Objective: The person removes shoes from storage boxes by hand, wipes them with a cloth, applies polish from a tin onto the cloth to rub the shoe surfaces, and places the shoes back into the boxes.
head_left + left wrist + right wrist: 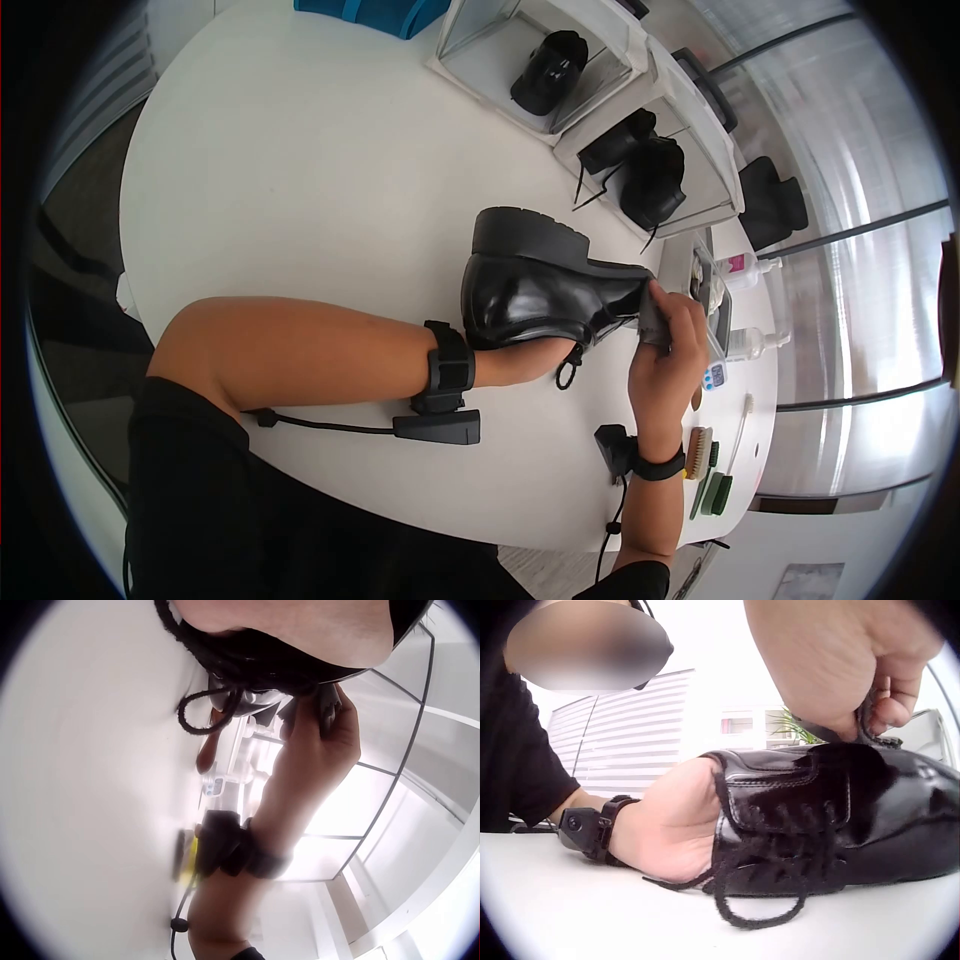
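A glossy black lace-up shoe [520, 295] lies on its side at the middle of the white table [300, 200], its thick sole turned away from the person. The left hand [525, 362] reaches into the shoe's opening, palm up in the right wrist view; its fingers are hidden inside. At the shoe's toe end, the right hand [668, 375] pinches a dark grey cloth [653, 325] against the shoe. A loop of black lace [201, 712] hangs from the shoe.
Two white boxes [480, 90] holding black shoes [652, 180] stand at the back. Rightward are a tray [680, 255], pump bottles [750, 344], brushes [698, 452] and a wooden-handled tool [206, 755]. A blue item [375, 12] sits at the far edge.
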A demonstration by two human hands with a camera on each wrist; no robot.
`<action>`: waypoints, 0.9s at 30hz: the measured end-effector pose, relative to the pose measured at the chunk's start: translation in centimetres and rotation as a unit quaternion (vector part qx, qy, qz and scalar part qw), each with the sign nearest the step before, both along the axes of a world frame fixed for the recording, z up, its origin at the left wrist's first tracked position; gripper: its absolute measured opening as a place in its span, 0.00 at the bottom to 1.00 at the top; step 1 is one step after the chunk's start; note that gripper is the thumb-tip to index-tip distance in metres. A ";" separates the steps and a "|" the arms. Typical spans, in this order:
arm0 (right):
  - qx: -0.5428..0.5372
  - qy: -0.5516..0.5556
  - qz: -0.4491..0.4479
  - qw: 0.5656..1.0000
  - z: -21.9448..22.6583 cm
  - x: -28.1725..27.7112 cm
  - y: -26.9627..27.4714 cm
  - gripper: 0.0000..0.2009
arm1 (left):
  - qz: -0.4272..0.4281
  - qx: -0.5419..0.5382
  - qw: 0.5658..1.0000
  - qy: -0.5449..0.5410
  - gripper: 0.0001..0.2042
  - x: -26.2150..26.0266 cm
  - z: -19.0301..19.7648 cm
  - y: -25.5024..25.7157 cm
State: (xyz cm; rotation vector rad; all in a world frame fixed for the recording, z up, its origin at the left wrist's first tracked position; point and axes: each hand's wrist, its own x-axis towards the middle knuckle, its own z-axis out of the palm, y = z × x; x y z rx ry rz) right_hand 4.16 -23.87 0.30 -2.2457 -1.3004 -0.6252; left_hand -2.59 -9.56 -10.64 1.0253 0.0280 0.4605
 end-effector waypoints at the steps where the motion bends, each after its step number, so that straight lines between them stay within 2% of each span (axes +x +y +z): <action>1: 0.008 0.008 0.004 1.000 0.0 -0.4 0.3 0.28 | 0.004 -0.008 1.000 -0.004 0.15 -0.3 -0.2 0.2; 5: -0.016 0.018 0.025 0.999 0.3 -2.3 0.9 0.30 | 0.012 -0.040 0.999 -0.019 0.15 0.1 -0.2 0.1; 8: -0.040 0.010 0.078 0.996 0.5 -3.4 1.6 0.33 | 0.021 -0.060 0.998 -0.026 0.15 0.5 -0.1 0.1; 9: -0.036 0.009 0.074 0.997 0.8 -3.7 1.8 0.33 | 0.021 -0.066 0.997 -0.031 0.15 1.0 0.2 -0.3; 12: -0.069 0.032 0.142 0.987 1.6 -4.2 1.9 0.32 | 0.012 -0.087 0.995 -0.041 0.15 1.0 -0.2 0.0; 13: -0.064 0.034 0.131 0.989 1.7 -4.2 2.0 0.32 | 0.005 -0.092 0.995 -0.042 0.15 0.6 -0.5 0.3; 20: -0.010 0.021 0.172 0.985 0.2 -2.5 2.5 0.21 | -0.104 -0.097 0.988 -0.052 0.15 -1.2 -2.2 1.8; 24: 0.048 -0.006 0.149 0.988 -1.0 -2.0 2.5 0.16 | -0.159 -0.089 0.982 -0.055 0.15 -1.2 -2.4 1.9; 27: 0.055 0.022 0.128 0.990 -0.9 -1.8 1.9 0.21 | -0.194 -0.092 0.975 -0.051 0.15 -1.4 -2.6 2.9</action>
